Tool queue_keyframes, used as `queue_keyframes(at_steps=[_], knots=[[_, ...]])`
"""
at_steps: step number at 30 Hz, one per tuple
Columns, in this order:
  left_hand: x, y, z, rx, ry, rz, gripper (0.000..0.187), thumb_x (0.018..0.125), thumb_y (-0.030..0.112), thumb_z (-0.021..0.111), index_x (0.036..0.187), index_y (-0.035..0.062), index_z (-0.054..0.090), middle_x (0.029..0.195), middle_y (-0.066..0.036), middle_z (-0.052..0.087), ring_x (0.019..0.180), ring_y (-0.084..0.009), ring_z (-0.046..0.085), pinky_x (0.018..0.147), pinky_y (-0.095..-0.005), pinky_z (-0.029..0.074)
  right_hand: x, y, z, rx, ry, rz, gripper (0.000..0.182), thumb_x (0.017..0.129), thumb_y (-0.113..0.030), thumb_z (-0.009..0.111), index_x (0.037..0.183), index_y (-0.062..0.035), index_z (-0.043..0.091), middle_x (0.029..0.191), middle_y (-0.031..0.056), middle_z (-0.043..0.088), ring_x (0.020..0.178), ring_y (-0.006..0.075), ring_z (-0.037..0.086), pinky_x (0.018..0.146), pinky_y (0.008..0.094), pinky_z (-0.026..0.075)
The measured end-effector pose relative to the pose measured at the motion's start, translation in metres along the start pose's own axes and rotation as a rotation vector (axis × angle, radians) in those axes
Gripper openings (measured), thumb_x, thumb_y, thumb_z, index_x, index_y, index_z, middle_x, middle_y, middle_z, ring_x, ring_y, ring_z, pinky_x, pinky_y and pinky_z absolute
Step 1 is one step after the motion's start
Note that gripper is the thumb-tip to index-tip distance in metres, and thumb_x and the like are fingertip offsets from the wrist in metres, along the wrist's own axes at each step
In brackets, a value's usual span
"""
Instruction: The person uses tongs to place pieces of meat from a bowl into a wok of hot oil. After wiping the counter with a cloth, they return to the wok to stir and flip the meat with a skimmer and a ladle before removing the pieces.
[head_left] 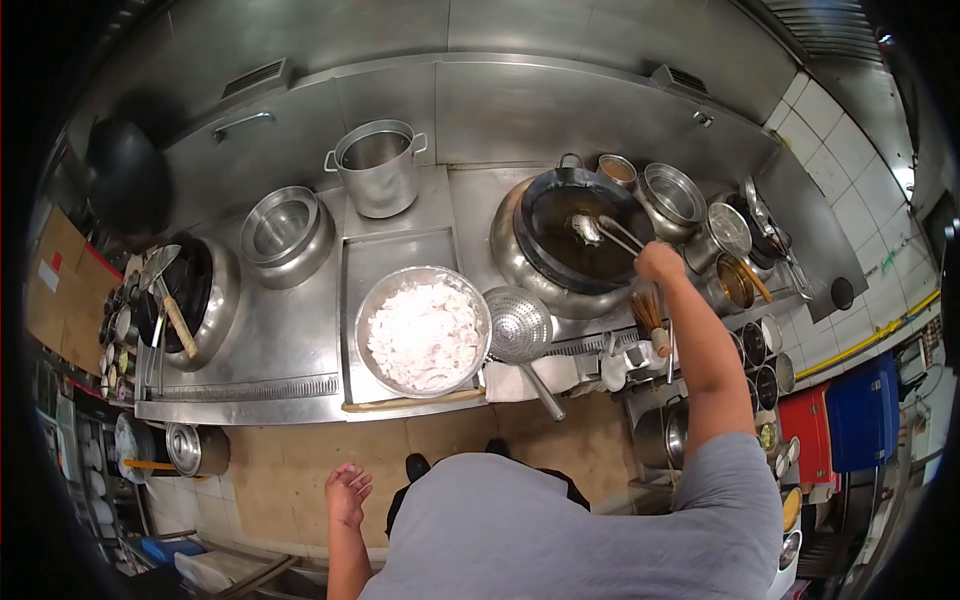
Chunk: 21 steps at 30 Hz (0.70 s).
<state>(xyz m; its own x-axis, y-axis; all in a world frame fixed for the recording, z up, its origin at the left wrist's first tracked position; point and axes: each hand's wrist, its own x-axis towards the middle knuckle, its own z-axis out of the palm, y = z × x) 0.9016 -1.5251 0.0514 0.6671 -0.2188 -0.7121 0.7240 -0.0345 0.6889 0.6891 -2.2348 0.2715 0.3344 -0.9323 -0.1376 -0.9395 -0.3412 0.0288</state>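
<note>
My right hand is closed around a pair of metal tongs, reaching over the black wok on the right. At the tips of the tongs is a pale, coated piece of food, over the dark oil in the wok. Low beside my body hangs my left hand, open and holding nothing, its fingers loosely bent and apart. A large metal bowl heaped with white-coated pieces stands in front of me. Between bowl and wok lies a perforated skimmer, handle towards me.
A tall two-handled pot stands behind the bowl. Nested metal bowls sit to its left. A folded cloth and a bamboo brush lie along the front edge. Strainers and pots crowd the right end.
</note>
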Motion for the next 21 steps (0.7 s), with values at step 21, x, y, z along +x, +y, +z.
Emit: queue_keyframes(at_steps=[21], knots=[[0.098,0.079,0.005,0.27,-0.378,0.014,0.033,0.098,0.016,0.066,0.127,0.0025,0.06,0.11,-0.007,0.065,0.088,-0.017,0.068,0.072,-0.0285,0.052,-0.225,-0.229,-0.004,-0.255,-0.113,-0.526,0.041,0.084,-0.026,0.068,0.122,-0.0126,0.072,0.111,0.0188,0.074,0.105,0.0377,0.071,0.092,0.0492,0.056]])
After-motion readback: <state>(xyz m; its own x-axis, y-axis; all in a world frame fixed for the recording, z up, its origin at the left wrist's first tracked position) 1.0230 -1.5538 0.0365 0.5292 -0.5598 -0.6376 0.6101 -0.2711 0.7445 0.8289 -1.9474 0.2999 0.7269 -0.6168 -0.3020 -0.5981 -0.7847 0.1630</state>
